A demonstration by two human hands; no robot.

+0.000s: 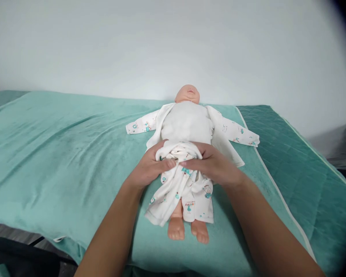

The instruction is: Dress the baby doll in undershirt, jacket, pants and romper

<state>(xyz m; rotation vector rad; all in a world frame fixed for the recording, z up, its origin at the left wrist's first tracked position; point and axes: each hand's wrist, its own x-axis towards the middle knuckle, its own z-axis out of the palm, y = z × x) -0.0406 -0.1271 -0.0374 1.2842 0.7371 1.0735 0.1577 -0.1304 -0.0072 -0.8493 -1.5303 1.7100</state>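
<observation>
A baby doll (pixel 189 93) lies on its back, its head toward the wall and its bare feet toward me. White printed baby pants (pixel 187 192) cover its legs, with the waist bunched up around the thighs or hips. My left hand (pixel 151 163) grips the waistband on the left side, thumb in front. On the other side my right hand (pixel 216 163) holds the same waistband, the two thumbs nearly meeting. A white printed jacket (pixel 242 134) is on the doll's arms and spread open at the front, over a plain white torso (pixel 187 123).
A light green blanket (pixel 60 154) covers the bed beneath the doll, with wrinkles at the left. Darker green quilted bedding (pixel 311 184) shows at the right. A pale wall (pixel 132 46) stands behind the bed. Something black (pixel 20 257) is at the lower left by the floor.
</observation>
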